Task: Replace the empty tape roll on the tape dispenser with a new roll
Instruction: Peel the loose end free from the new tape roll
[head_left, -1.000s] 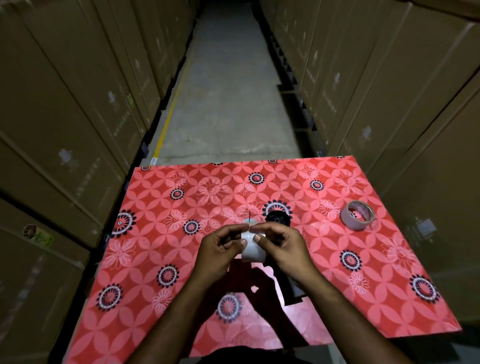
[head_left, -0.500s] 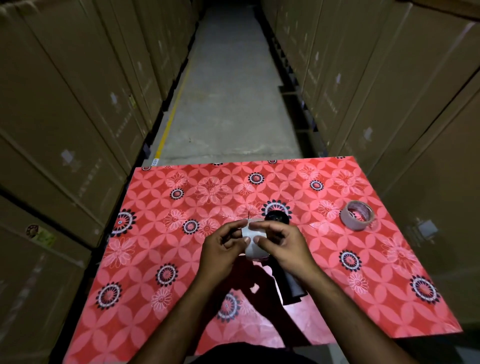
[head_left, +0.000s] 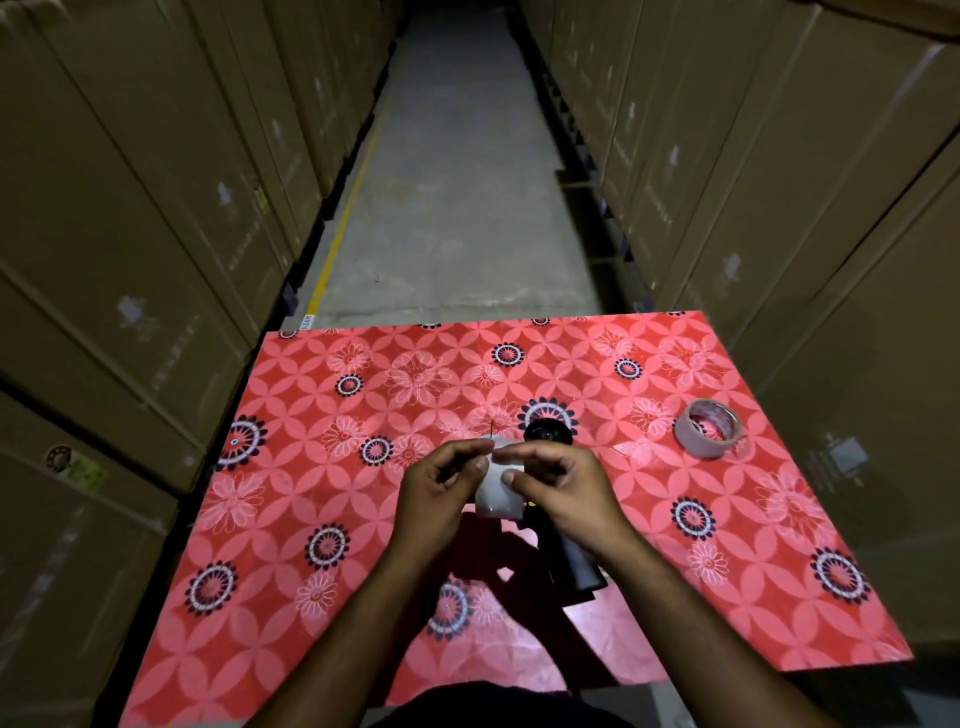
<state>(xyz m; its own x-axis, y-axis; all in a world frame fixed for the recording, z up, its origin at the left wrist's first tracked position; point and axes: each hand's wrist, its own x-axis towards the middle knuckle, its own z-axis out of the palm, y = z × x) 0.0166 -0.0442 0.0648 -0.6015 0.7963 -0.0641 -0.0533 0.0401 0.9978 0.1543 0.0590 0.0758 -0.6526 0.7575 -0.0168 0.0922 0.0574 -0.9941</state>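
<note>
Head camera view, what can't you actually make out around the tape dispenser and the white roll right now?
- Tape dispenser: mostly covered by the right hand; its blade and hub are hidden.
- White roll: both hands wrap it, so the tape's loose end is hidden, as is whether the roll sits on the dispenser.
- Left hand: what its fingers pinch is too small to tell.
- Roll at right: printing inside its core is unreadable.

bare table (head_left: 322, 493) at left, spare tape roll (head_left: 709, 428) far right
</note>
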